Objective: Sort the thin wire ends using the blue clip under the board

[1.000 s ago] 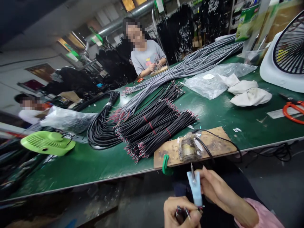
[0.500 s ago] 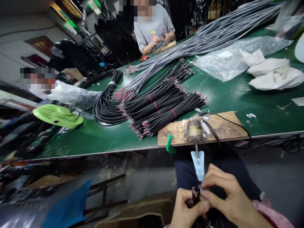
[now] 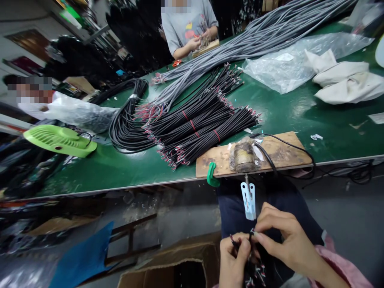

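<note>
Low in the view, in front of the table edge, my left hand (image 3: 235, 256) is closed round a few short black cables (image 3: 251, 240) with stripped ends. My right hand (image 3: 280, 236) pinches the tip of one of these cables between thumb and forefinger. Just above the fingers, a light-blue clip (image 3: 249, 201) hangs from the metal shaft of a small motor (image 3: 244, 156), touching neither hand as far as I can see. The motor is fixed to a wooden board (image 3: 282, 150). More cable ends (image 3: 258, 275) show below my hands, over my lap.
Bundles of black cables (image 3: 195, 128) tied with red bands lie on the green table (image 3: 129, 176), with grey cables (image 3: 225, 60) behind. A green clamp (image 3: 212, 175) grips the board's edge. An open cardboard box (image 3: 159, 266) stands below. Two co-workers sit beyond, one in a grey shirt (image 3: 186, 28).
The view has shifted slightly. The blue clip on the shaft has turned and now shows its two arms. My left hand's cables have spread apart, and more cable ends show beneath.
</note>
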